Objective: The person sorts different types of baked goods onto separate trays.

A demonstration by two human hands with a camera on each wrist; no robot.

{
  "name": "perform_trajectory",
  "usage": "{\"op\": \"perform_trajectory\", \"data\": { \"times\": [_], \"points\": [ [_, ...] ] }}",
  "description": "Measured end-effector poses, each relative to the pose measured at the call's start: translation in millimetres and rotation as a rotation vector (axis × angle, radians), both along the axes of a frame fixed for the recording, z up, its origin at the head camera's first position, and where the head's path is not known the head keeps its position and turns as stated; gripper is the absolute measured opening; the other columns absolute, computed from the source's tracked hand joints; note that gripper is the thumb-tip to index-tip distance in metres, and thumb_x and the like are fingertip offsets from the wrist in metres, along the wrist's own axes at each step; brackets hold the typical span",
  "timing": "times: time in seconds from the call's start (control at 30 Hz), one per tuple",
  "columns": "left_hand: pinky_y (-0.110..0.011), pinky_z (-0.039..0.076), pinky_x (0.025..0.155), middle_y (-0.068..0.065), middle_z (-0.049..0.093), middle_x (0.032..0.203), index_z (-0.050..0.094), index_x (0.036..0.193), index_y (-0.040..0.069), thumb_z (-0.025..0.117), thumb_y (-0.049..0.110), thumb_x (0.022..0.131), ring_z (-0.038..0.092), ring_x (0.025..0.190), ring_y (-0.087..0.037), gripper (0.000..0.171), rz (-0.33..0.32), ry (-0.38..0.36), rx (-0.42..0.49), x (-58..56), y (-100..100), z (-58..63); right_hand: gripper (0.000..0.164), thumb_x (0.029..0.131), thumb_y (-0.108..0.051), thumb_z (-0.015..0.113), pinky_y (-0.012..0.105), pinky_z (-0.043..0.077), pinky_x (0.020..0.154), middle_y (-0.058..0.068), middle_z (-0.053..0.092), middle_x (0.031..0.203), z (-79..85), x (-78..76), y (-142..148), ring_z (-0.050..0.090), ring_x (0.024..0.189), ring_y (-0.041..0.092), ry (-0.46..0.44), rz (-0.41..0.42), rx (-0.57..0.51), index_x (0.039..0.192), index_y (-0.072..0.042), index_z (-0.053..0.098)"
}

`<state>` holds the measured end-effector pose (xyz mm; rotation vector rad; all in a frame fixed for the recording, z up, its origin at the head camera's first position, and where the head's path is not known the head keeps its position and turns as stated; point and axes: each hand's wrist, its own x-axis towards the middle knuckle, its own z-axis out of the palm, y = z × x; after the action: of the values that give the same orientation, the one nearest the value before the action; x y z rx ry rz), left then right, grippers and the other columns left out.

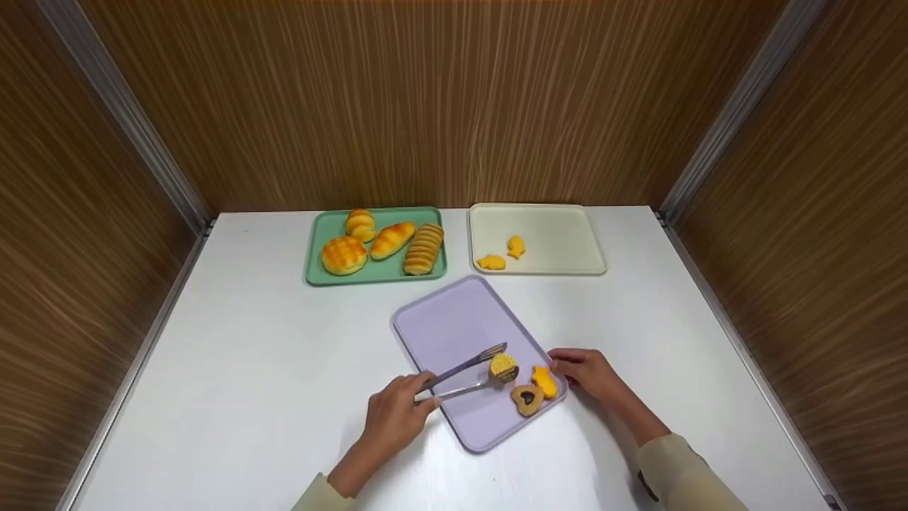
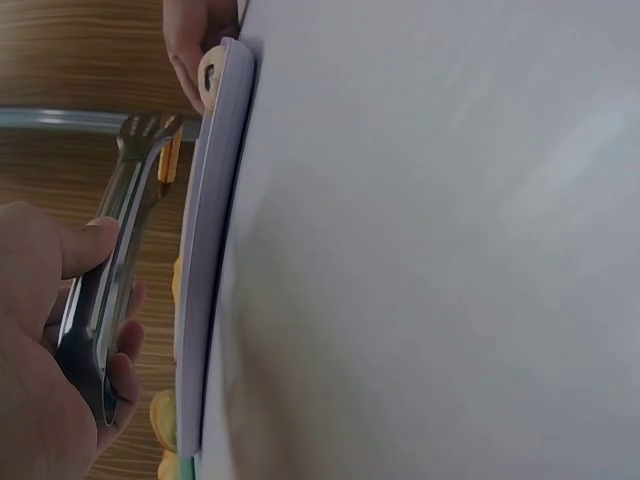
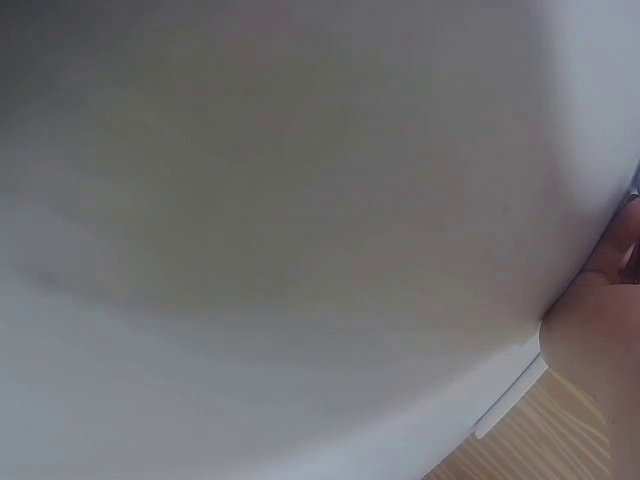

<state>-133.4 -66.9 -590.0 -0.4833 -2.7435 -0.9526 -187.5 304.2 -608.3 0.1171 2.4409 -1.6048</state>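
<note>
Gripping tongs (image 1: 461, 367), left hand (image 1: 397, 411), yellow cookie (image 1: 503, 367) beyond

The head camera looks forward and down from above the white flat counter (image 1: 248, 369). The left-wrist view, close and turned sideways, shares the lilac rectangular tray (image 1: 447, 319) with it; the right-wrist view faces mostly counter, very near.

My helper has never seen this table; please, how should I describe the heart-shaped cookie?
On the white table, find the slanted purple tray. At its lower right edge lies the cookie, a brown heart with a dark centre, unlike the orange-yellow piece beside it.
</note>
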Motion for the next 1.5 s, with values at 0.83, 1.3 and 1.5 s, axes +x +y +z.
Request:
{"op": "perform_trajectory", "data": {
  "times": [0.83, 1.3, 1.5],
  "points": [
    [-0.042, 0.044, 0.071, 0.001, 0.068, 0.099, 0.065, 0.114, 0.022, 0.070, 0.035, 0.086, 0.062, 0.093, -0.018, 0.032, 0.065, -0.049, 0.043, -103.4, 62.0, 14.1, 0.034, 0.090, -0.026, 0.066, 0.025, 0.048, 0.065, 0.007, 0.068, 0.102, 0.0, -1.1, -0.2, 0.058, 0.075, 0.016, -0.033, 0.016, 0.031, 0.119, -0.009, 0.068],
    [-0.042, 0.046, 0.071, 0.001, 0.067, 0.098, 0.065, 0.109, 0.018, 0.068, 0.034, 0.088, 0.062, 0.093, -0.018, 0.027, 0.097, -0.004, 0.013, -155.1, 102.6, 13.6, 0.033, 0.089, -0.024, 0.068, 0.025, 0.047, 0.064, 0.006, 0.068, 0.097, 0.1, -1.2, 1.1, 0.055, 0.072, 0.016, -0.035, 0.009, 0.007, 0.118, -0.010, 0.069],
    [-0.041, 0.045, 0.080, 0.004, 0.065, 0.103, 0.064, 0.116, 0.017, 0.066, 0.032, 0.090, 0.059, 0.101, -0.015, 0.030, 0.139, -0.063, 0.020, -170.9, 123.2, 8.9, 0.032, 0.089, -0.025, 0.068, 0.024, 0.047, 0.064, 0.007, 0.069, 0.098, -0.2, -1.5, 1.4, 0.056, 0.072, 0.016, -0.026, 0.004, 0.022, 0.117, -0.010, 0.069]
  ]
}}
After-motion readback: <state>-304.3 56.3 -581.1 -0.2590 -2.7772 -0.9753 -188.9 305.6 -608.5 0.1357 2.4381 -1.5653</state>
